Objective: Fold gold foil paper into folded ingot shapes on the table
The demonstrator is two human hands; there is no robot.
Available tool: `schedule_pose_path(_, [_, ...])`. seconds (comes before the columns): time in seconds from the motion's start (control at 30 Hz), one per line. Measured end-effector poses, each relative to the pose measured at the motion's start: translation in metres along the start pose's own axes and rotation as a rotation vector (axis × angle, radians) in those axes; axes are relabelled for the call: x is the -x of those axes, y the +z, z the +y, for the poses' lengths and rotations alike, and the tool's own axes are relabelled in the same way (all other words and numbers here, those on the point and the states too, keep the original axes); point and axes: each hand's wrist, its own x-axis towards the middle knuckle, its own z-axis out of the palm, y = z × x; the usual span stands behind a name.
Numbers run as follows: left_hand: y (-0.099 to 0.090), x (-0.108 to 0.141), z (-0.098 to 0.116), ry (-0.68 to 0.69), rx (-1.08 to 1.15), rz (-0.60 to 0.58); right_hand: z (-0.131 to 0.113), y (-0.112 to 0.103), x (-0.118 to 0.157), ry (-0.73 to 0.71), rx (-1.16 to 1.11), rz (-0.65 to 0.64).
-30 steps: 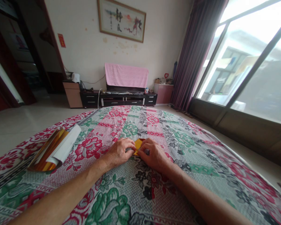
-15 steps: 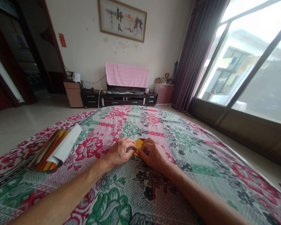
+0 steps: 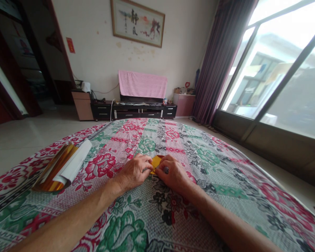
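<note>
A small piece of folded gold paper (image 3: 156, 161) lies on the patterned cloth, between my two hands. My left hand (image 3: 138, 170) has its fingers closed on the paper's left edge. From the other side, my right hand (image 3: 172, 172) pinches the near right part of it, thumb and fingertips pressed down. My fingers cover much of the paper, so its full shape is hidden. Off to the left rests a loose roll of gold and white sheets (image 3: 65, 168), apart from both hands.
The round table wears a floral tablecloth (image 3: 210, 217) in red, green and grey. Beyond it stands a low black cabinet (image 3: 144, 114) with a pink cloth (image 3: 143, 84) draped over a screen. A purple curtain (image 3: 212, 63) and large window are on the right.
Both hands stay around the gold paper. My left hand's fingers have shifted very slightly along the paper; the roll of sheets lies where it was.
</note>
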Motion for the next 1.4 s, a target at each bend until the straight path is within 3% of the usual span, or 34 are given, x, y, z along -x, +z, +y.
schedule_pose_path(0.23, [-0.001,0.002,0.002,0.075,-0.040,-0.023,0.002,0.002,0.002,-0.006,0.019,0.031])
schedule_pose_path(0.53, [0.004,0.000,0.006,-0.053,0.018,0.029,0.001,0.002,0.002,-0.001,0.041,0.031])
schedule_pose_path(0.87, [0.007,0.000,0.004,-0.035,0.005,0.019,0.006,-0.018,-0.003,-0.033,-0.071,-0.118])
schedule_pose_path(1.4, [0.005,0.000,0.008,-0.055,0.003,0.039,0.007,-0.010,0.001,-0.037,-0.022,-0.051])
